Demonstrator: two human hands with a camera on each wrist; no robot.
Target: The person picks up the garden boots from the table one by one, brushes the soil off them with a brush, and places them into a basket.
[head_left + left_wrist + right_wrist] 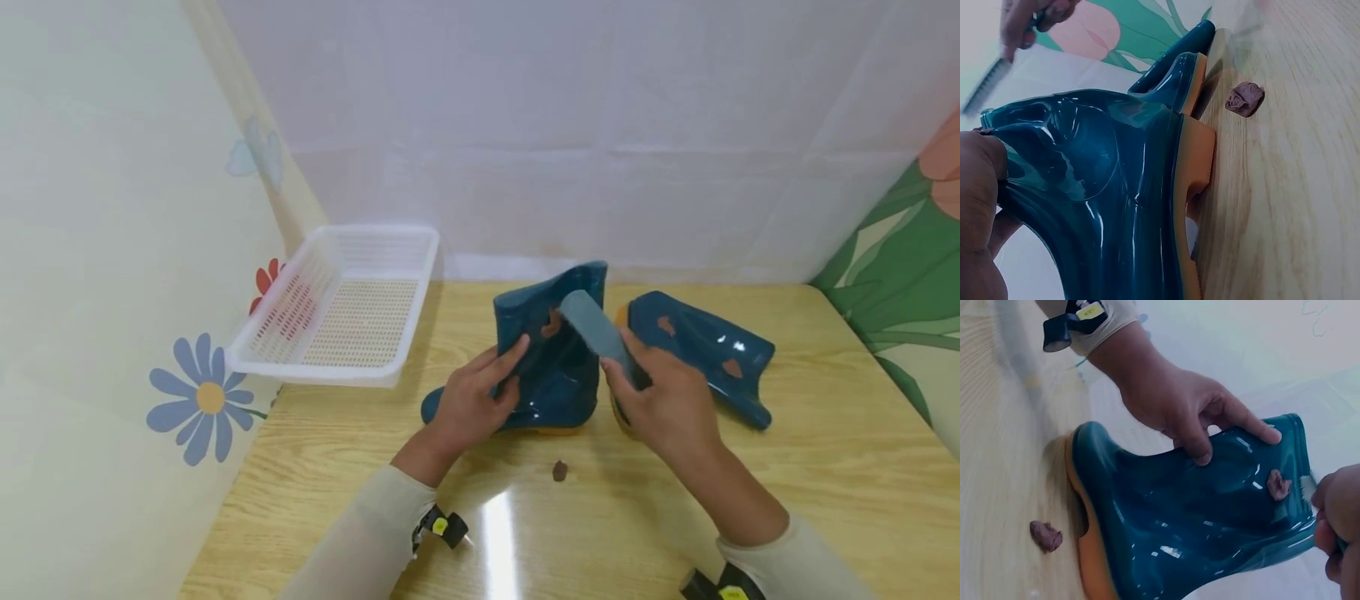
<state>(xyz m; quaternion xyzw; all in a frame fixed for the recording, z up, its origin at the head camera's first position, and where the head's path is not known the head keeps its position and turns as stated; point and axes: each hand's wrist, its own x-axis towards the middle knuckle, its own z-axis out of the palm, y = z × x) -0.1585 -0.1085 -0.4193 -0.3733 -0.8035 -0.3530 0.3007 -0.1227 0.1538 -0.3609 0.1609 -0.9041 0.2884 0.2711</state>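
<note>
A dark teal rain boot [555, 383] with an orange sole stands upright on the table, its toe to the left. My left hand [476, 396] grips the front of its shaft, thumb and forefinger on the near face. In my right hand [671, 400] is a blue-grey brush [592, 325], its head close to the upper shaft. Bristles show along the brush head [988, 86] in the left wrist view. Beside the brush, a reddish-brown mud-like lump [1279, 485] clings to the shaft. Another such lump [559, 471] lies on the table before the boot.
The second teal boot [697, 342] lies on its side to the right, with brown patches on its shaft. A white plastic basket [397, 373] stands at the back left of the wood-grain table [840, 492]. A pale curtain hangs behind, and printed side panels flank the table.
</note>
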